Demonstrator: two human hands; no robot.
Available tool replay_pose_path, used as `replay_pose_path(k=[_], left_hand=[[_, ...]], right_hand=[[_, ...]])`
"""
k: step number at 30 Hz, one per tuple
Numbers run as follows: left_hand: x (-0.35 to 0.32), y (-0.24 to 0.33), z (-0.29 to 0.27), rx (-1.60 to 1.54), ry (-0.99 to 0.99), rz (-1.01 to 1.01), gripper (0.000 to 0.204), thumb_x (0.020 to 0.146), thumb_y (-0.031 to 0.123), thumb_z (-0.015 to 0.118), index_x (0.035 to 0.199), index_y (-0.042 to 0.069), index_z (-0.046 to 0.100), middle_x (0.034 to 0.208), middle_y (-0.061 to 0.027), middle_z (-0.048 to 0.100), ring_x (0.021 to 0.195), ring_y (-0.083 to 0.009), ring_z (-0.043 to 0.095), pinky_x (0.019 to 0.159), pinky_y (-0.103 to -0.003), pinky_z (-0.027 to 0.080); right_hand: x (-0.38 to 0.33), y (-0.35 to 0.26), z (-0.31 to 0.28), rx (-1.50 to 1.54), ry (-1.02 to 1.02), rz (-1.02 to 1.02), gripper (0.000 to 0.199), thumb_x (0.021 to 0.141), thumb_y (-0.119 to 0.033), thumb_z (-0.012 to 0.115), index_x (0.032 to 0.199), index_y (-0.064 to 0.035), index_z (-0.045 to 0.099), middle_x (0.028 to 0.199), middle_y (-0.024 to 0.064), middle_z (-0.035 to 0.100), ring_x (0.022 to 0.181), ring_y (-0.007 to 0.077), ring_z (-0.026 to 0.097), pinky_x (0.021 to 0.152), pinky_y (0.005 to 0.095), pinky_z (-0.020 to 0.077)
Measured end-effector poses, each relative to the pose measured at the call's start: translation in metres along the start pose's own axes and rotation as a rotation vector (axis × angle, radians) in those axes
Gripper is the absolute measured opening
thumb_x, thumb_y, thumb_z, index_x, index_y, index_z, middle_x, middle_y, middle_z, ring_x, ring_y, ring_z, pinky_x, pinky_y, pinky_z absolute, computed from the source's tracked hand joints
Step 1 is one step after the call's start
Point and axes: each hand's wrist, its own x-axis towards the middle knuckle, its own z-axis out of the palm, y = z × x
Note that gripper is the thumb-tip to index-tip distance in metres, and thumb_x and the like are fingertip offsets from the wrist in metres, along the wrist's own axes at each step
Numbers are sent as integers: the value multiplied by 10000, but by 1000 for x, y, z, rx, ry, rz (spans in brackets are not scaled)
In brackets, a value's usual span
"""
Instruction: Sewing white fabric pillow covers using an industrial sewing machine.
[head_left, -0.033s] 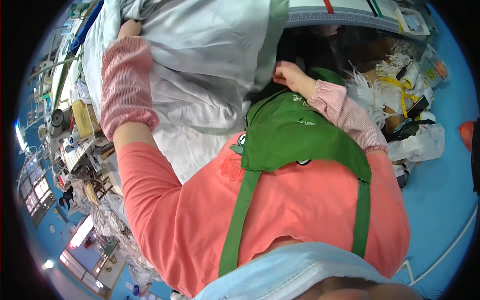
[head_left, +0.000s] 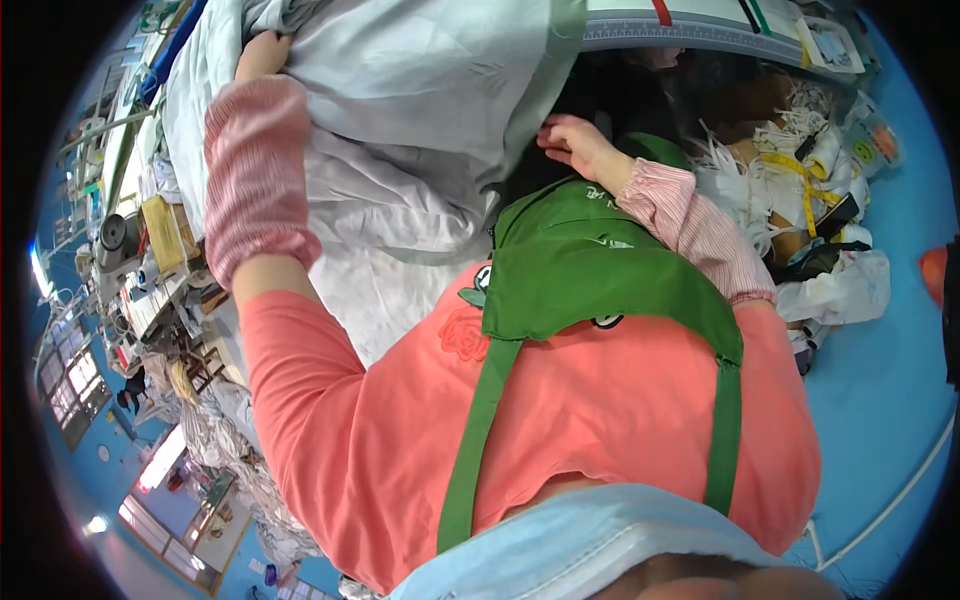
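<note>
A large pale grey cloth [head_left: 400, 100] with a grey-green border [head_left: 545, 85] is spread over the work surface and hangs down in folds towards my lap. At the far left, my left hand [head_left: 263, 55] grips a bunched part of it, the fingertips partly hidden in the folds. My right hand [head_left: 578, 146] is at the cloth's right edge, its fingers curled together with the tips at the border. Both forearms wear pink striped sleeve covers. Just below my right hand lies the bib of my green apron [head_left: 600, 270].
Along the far edge runs a grey ruler [head_left: 690, 35]. To the right sit a heap of white cords and scraps [head_left: 790, 150], a yellow measuring tape [head_left: 808, 190] and a white plastic bag [head_left: 845, 285]. Cluttered worktables with a sewing machine part [head_left: 118, 235] stand at the left.
My right hand has moved slightly left and up along the cloth's edge. The border has shifted a little to the right. My left hand keeps its hold, barely moved.
</note>
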Motion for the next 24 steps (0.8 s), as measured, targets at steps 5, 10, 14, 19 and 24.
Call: replay_pose_path(k=[5,10,14,19,24], left_hand=[[-139,94,10,-111,834,212,247,888,194,666,1101,75,703,1174,-124,680,1144,-297,606,948,-368,501],[-195,233,48,-334,488,1015,315,765,72,673,1079,70,649,1109,-70,630,1030,-271,634,835,-388,546],[-209,269,76,-80,158,1052,269,807,122,651,1068,57,660,1074,-69,629,948,-248,684,748,-351,567],[-209,287,74,212,-55,1183,152,849,156,638,951,77,719,1119,-58,608,790,-237,715,626,-352,571],[-274,266,49,-12,153,1179,327,832,100,617,1156,60,642,1235,-42,546,963,-176,639,689,-304,566]], right_hand=[[26,-24,28,-85,70,-641,596,810,-24,731,1352,-40,481,1309,85,583,1206,203,546,1011,349,433],[101,-16,10,-244,230,-632,372,781,-162,800,1090,1,673,1023,96,717,948,234,672,841,342,516],[46,30,59,-620,52,-160,393,870,-232,710,1168,9,623,891,115,678,774,234,633,648,408,502],[43,58,29,-555,-293,196,378,842,-81,754,1178,-68,582,997,40,638,858,191,595,733,351,491],[-72,-10,34,-997,-269,144,353,841,-122,765,1159,-6,665,1009,91,692,860,192,627,735,351,510]])
